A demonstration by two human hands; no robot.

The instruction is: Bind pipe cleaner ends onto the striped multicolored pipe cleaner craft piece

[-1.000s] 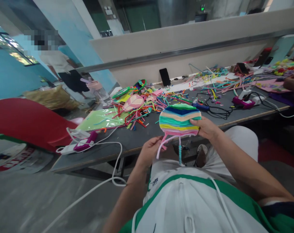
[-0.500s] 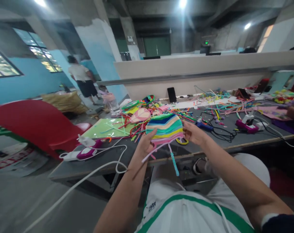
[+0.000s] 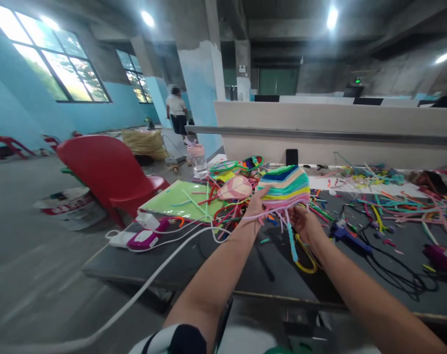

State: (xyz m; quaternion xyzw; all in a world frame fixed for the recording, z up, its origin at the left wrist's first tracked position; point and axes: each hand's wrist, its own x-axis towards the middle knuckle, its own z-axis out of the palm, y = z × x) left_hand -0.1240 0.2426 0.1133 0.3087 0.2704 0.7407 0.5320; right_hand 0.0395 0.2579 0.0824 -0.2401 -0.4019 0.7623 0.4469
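A round piece striped in blue, green, peach, yellow and pink (image 3: 286,186) is held up above the dark table. My left hand (image 3: 257,204) grips its lower left edge, thumb on the front face. At the lower right edge my right hand (image 3: 301,219) has its fingers closed on the piece. Pink strips hang from the lower edge, along with a turquoise fuzzy stick (image 3: 292,242). A yellow loop (image 3: 307,265) hangs beside my right hand. Left of the piece lies a pink leaf-like oval (image 3: 236,189).
A green sheet (image 3: 179,199) and a purple-white power strip (image 3: 148,238) are on the left of the table. To the right lie a blue glue gun (image 3: 350,239), black cables and many coloured stems. A red chair (image 3: 101,167) stands left; a person (image 3: 176,110) stands far back.
The view has swung left and the table fills more of it. The striped piece is still held; my right hand has gone from its right side to its lower edge.
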